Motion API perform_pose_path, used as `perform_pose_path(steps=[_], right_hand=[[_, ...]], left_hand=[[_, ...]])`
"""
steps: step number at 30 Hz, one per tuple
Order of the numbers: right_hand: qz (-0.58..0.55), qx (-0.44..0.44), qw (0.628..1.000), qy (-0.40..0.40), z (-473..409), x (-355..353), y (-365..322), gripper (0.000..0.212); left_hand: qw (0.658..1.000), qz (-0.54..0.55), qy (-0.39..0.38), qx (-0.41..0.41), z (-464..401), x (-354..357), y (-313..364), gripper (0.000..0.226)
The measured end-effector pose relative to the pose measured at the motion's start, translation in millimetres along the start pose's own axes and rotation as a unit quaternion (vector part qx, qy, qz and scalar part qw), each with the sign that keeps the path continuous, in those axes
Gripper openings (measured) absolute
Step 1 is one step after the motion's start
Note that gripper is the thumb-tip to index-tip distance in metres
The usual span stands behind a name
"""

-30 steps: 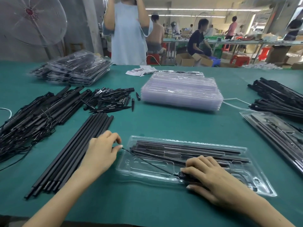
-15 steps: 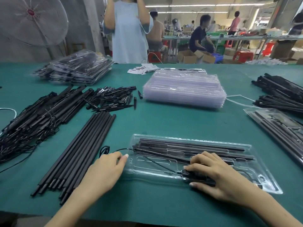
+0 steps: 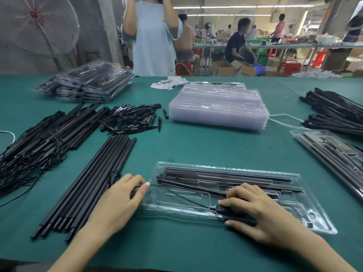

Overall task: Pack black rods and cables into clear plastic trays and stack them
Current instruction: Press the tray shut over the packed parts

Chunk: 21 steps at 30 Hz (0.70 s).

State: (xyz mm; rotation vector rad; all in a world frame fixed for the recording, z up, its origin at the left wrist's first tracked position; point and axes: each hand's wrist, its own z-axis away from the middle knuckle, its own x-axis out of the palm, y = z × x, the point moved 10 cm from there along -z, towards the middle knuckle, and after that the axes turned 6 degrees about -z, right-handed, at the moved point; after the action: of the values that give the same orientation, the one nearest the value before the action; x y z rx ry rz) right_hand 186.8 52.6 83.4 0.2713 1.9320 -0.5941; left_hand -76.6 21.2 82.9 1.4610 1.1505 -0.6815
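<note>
Nearest to us, our right hand [image 3: 253, 211] presses down on a small black block [image 3: 235, 213] at the near side of the clear tray [image 3: 322, 228], fingers curled over it, while our left hand [image 3: 121, 197] sits just off the tray's left edge and pinches the thin black cable [image 3: 184, 197] that runs from that block across the tray. A loose loop of the same cable lies behind the left fingers, over the row of long black rods [image 3: 94, 183] on the green counter [image 3: 186, 146]. Inside the tray, several rods already lie lengthwise in their far channels. We judge the cable is being wound or tucked into its recess. The risk is that the springy loop snags on the loose rods beside it, or pops out of the shallow pocket once released, so the tray would not stack flat. Farther off sit a stack of empty trays [image 3: 218, 107], a heap of small black tips [image 3: 133, 118], and packed trays [image 3: 88, 83] at far left.
</note>
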Motion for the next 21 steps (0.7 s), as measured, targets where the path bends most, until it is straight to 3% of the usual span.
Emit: perform_pose_path(steps=[4, 9, 16, 21], right_hand=[[-0.003, 0.005, 1.000, -0.001, -0.1, 0.0, 1.6, 0.032], [-0.011, 0.004, 1.000, -0.011, 0.8, 1.6, -0.3, 0.034], [-0.023, 0.017, 0.999, -0.018, -0.2, -1.1, -0.6, 0.036], [-0.038, 0.029, 0.998, -0.029, -0.8, -0.5, 2.8, 0.037]], left_hand=[[0.998, -0.051, 0.005, 0.022, 11.1, -5.6, -9.7, 0.032], [0.997, -0.019, 0.047, 0.051, 10.6, -15.7, -5.3, 0.025], [0.994, 0.050, 0.098, 0.026, 9.8, -25.7, -6.9, 0.026], [0.999, 0.029, 0.024, 0.025, 11.4, -6.5, -7.9, 0.035]])
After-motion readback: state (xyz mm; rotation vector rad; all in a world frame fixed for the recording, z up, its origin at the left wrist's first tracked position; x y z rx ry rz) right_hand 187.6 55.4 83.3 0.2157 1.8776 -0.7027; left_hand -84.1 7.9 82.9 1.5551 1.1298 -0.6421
